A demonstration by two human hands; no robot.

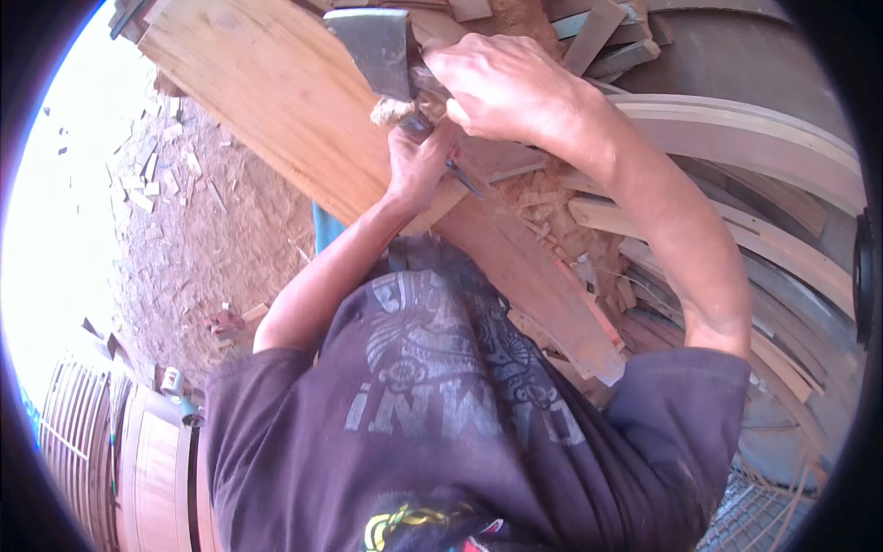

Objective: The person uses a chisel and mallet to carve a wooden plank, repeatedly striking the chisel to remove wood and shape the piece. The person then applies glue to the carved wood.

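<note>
My right hand (pixel 506 87) is closed around the handle of a hatchet (pixel 372 48), whose broad dark head is raised over the work at the top middle. Just below it, my left hand (pixel 423 166) grips a chisel (pixel 394 112). The chisel's frayed, light-coloured handle end sticks out above my fist, close under the hatchet head; whether they touch I cannot tell. A thin dark blade shows on the other side of the hand, slanting down to the right. Beneath both hands lies a wide, light wooden board (pixel 267 92), running from the upper left towards me.
Another plank (pixel 524 267) slants down to the right beside my body. Curved wooden pieces (pixel 736 129) are piled on the right, with offcuts (pixel 598 37) at the top. Wood chips (pixel 147 184) litter the dirt ground on the left. Slatted panels (pixel 152 460) stand at lower left.
</note>
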